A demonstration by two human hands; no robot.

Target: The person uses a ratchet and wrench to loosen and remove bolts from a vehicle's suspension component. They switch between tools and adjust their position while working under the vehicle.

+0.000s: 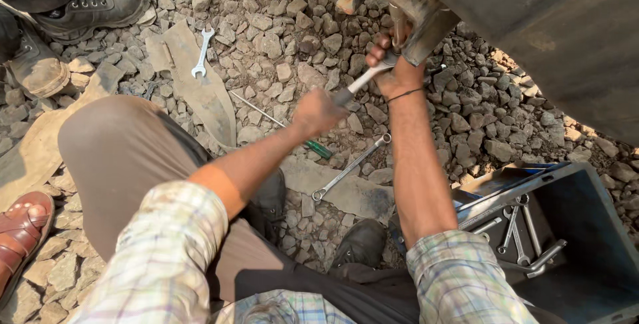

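Left hand [318, 112]: fist wrapped round the handle end of a silver spanner [363, 81].
Right hand [394, 58]: curled about the spanner's head at the rusty bracket [406, 1].
Toolbox [599, 244]: dark, open, on the gravel by the right arm; several silver spanners [522, 234] lie inside.
Gravel [279, 38]: a loose wrench [349, 167], a green-handled screwdriver [283, 124], another small wrench [202, 52].

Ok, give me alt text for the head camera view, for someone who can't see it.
The left hand grips a wrench set on a rusty bolt under a metal frame, with the right hand at the bolt. Spare wrenches lie on the gravel and in an open toolbox.
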